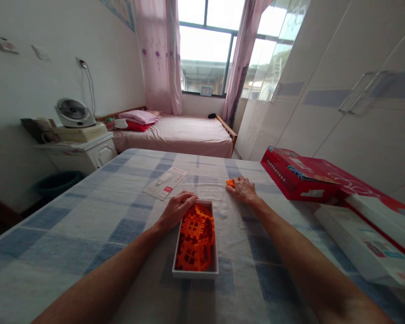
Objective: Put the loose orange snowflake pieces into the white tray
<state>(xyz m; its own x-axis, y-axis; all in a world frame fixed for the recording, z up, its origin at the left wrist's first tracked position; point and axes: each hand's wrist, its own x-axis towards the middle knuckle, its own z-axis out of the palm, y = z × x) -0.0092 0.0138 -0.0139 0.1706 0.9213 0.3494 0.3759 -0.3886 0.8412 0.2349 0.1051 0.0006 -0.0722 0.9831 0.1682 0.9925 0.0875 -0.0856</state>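
Left hand (176, 209) down on the far left corner of the tray (195, 271), fingers curled loosely over the rim, touching the orange pieces (195, 238) at that end; no clear grip on any one piece. Tray lying flat on the checked surface (87, 225), near the middle, between the two forearms. Long and narrow, white, long axis running straight away from the body toward the bed (178, 132), short ends near and far. Packed with orange lattice pieces, heaped along the whole length.

Right hand (243, 189) out beyond the tray's far right corner, apart from it, palm down on the surface, fingers bent. One small orange piece (230, 182) at the fingertips, touching them; held or merely touched, cannot tell.

Leaflet (165, 182) lying flat just beyond the left hand, angled to the left. Red box (299, 175) on the right side of the surface, well apart from the tray, long axis slanting away to the left. White box (364, 245) nearer, beside the red one, at the right edge.
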